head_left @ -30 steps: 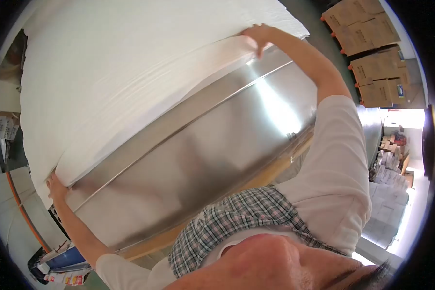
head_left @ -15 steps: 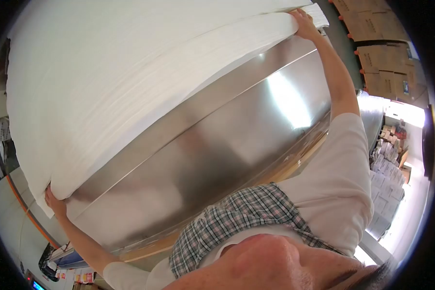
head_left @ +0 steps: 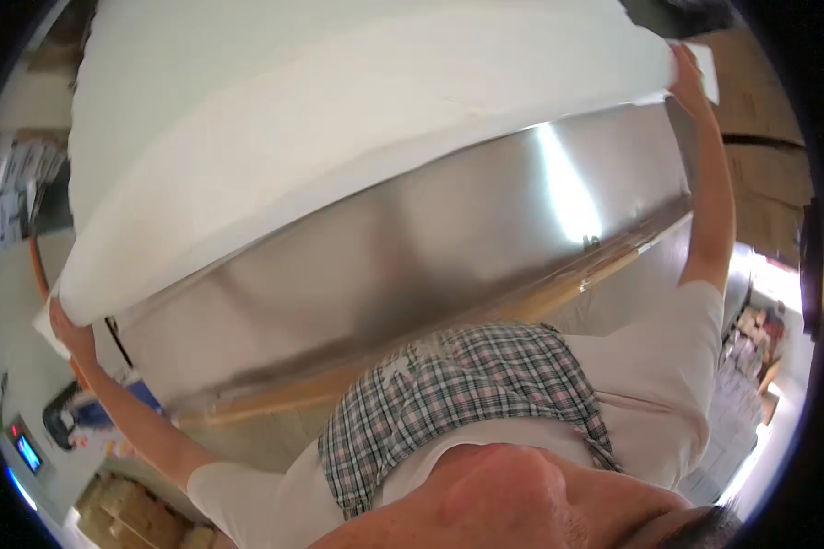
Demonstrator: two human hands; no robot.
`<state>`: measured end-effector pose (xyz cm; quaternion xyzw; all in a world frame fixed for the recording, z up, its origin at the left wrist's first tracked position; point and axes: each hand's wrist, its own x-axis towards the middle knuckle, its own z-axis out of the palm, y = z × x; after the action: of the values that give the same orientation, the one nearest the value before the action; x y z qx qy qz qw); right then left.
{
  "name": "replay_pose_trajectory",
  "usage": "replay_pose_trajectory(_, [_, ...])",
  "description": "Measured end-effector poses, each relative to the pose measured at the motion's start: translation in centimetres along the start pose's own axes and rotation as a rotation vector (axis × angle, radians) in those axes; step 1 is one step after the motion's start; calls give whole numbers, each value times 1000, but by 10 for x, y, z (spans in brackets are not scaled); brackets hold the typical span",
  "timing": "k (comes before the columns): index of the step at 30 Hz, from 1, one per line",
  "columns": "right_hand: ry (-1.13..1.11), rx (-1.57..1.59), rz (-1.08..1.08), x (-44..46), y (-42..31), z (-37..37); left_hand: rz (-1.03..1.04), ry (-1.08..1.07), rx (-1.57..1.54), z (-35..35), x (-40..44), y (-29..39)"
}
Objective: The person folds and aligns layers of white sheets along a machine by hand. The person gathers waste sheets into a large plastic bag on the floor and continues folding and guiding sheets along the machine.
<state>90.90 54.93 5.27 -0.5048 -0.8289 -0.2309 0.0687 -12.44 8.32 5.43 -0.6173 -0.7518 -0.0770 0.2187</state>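
Observation:
A large white sheet of soft material (head_left: pixel 339 119) lies over a shiny metal surface (head_left: pixel 412 229), its near edge forming a rounded fold. At the fold's left end, my left hand (head_left: pixel 71 329) grips the white material, with fingers partly hidden behind it. My right hand (head_left: pixel 688 80) is closed on the fold's right end, at the upper right, arm stretched far out. Between the hands the fold spans the metal's far part. A white flap sticks out beyond each hand.
Brown cardboard boxes (head_left: pixel 760 101) are stacked at the right. A wooden edge (head_left: pixel 284 395) runs along the metal's near side. More cartons (head_left: pixel 133 512) stand at the lower left, below a small lit screen (head_left: pixel 27 450). Wrapped goods (head_left: pixel 751 352) lie at the far right.
My right hand has moved outward to the right and closed on the fold. My left hand has shifted left and up with its end. The fold now covers more of the metal's upper part.

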Motion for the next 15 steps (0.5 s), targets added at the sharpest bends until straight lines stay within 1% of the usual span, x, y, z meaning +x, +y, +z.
replay_pose_trajectory(1, [-42,116,4,-11,-14,-22,39,-20,30,-11,-10,1])
replay_pose_trajectory(2, [-52,140,56,-28,-12,-25,77,-43,62,-25,-27,1])
replay_pose_trajectory(3, [-40,68,-24,-47,12,-12,80,-24,108,-31,-47,5])
replay_pose_trajectory(4, [15,158,-77,-71,33,9,86,-6,152,-38,-69,13])
replay_pose_trajectory(5, [-45,172,-17,-93,37,13,67,-54,123,-49,-87,24])
replay_pose_trajectory(6, [-105,115,13,-110,13,-5,48,-95,85,-54,-105,37])
replay_pose_trajectory(8, [-222,152,16,-146,-11,-16,-56,-151,29,-64,-139,71])
replay_pose_trajectory(9, [-264,140,24,-162,-23,-22,-63,-160,42,-65,-160,77])
replay_pose_trajectory(10, [-269,149,15,-170,-47,-26,-120,-199,43,-57,-184,70])
replay_pose_trajectory(11, [-314,139,27,-185,-57,-30,-171,-237,40,-54,-203,76])
replay_pose_trajectory(13, [-367,129,40,-215,-72,-29,-211,-291,31,-52,-237,95])
replay_pose_trajectory(14, [-394,146,36,-225,-84,-26,-252,-339,18,-51,-245,95])
replay_pose_trajectory(15, [-421,162,32,-226,-96,-28,-250,-351,15,-52,-244,92])
